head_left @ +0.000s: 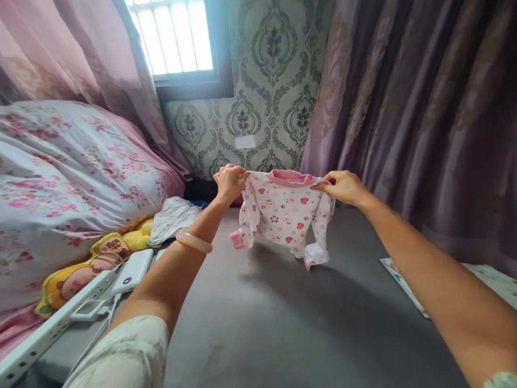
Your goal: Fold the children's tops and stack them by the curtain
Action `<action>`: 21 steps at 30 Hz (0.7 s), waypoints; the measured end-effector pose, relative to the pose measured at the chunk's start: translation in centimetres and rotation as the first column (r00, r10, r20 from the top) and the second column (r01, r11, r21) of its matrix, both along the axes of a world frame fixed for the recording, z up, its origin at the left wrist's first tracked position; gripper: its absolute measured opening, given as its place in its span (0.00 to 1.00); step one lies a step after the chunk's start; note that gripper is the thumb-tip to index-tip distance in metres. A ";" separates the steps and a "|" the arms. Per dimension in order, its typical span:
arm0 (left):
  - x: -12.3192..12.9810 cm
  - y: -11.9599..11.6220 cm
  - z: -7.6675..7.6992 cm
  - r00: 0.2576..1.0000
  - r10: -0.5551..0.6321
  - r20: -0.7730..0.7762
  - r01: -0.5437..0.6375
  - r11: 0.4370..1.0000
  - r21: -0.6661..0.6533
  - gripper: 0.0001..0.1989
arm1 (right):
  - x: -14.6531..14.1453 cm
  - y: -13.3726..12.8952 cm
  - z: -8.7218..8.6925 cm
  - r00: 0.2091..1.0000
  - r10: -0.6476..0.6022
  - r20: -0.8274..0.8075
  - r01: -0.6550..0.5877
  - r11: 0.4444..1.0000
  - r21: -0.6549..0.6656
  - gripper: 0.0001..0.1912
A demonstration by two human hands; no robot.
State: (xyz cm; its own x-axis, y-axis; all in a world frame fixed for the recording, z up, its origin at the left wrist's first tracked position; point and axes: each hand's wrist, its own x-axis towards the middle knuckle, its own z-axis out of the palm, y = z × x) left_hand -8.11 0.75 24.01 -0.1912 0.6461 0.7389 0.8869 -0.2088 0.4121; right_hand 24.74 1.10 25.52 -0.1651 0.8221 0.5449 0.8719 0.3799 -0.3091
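Observation:
A small white long-sleeved shirt (283,210) with pink and red prints and a pink collar hangs spread out above the grey bed surface (258,323). My left hand (231,183) pinches its left shoulder, and my right hand (343,186) pinches the right shoulder. Both sleeves dangle, with a pink cuff showing at the left one. The right cuff looks partly turned back, with a white patch on it. A shadow falls on the bed below the shirt.
At the left lie a floral quilt (72,178), yellow plush items (76,280), a folded cloth (173,215), a white power strip (52,334) and a white power bank (132,272). A flat booklet (399,280) lies at the right. Curtains (404,108) hang behind.

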 end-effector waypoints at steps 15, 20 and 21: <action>-0.9 -0.3 -0.4 0.918 -0.262 0.298 0.273 0.962 0.005 0.09 | 0.6 -2.3 1.1 0.847 0.239 -0.474 -0.391 0.885 -0.252 0.24; -1.3 -3.6 1.1 0.873 -0.377 0.311 0.379 0.924 0.056 0.08 | 1.7 -4.5 2.9 0.810 0.264 -0.524 -0.464 0.834 -0.298 0.23; -1.5 -4.6 1.6 0.866 -0.403 0.296 0.403 0.913 0.066 0.08 | 2.0 -5.0 3.4 0.799 0.271 -0.536 -0.481 0.824 -0.300 0.23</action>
